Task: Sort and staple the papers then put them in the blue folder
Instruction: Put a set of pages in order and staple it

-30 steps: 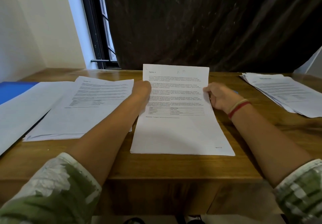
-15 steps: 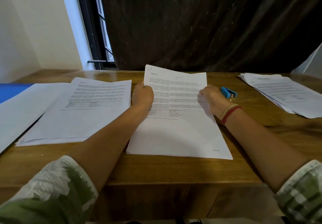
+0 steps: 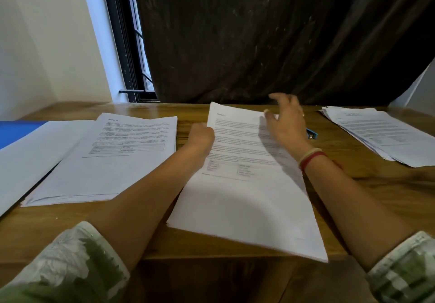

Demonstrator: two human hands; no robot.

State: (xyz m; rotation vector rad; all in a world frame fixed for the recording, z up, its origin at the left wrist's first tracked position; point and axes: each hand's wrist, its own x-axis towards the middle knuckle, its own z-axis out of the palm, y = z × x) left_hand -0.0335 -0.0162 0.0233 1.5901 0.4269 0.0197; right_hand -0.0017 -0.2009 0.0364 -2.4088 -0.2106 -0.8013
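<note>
A printed set of papers (image 3: 244, 199) lies in the middle of the wooden table (image 3: 376, 196), its near corner over the front edge. My left hand (image 3: 203, 135) grips its left edge. My right hand (image 3: 286, 116) hovers over the sheet's top right with fingers spread, holding nothing. A small blue stapler (image 3: 312, 134) lies on the table just right of that hand. A second stack of papers (image 3: 113, 159) lies to the left, and a third stack (image 3: 379, 133) at the far right. The blue folder (image 3: 16, 131) shows at the left edge, partly under a white sheet.
A large blank white sheet (image 3: 30, 159) overlaps the folder at the left. A dark curtain (image 3: 270, 36) hangs behind the table, beside a window frame (image 3: 127, 43). Bare wood shows between the middle and right stacks.
My right hand let go of the sheet's right edge and lifted with fingers spread. The middle papers turned slightly, their near corner sliding toward the table's front edge.
</note>
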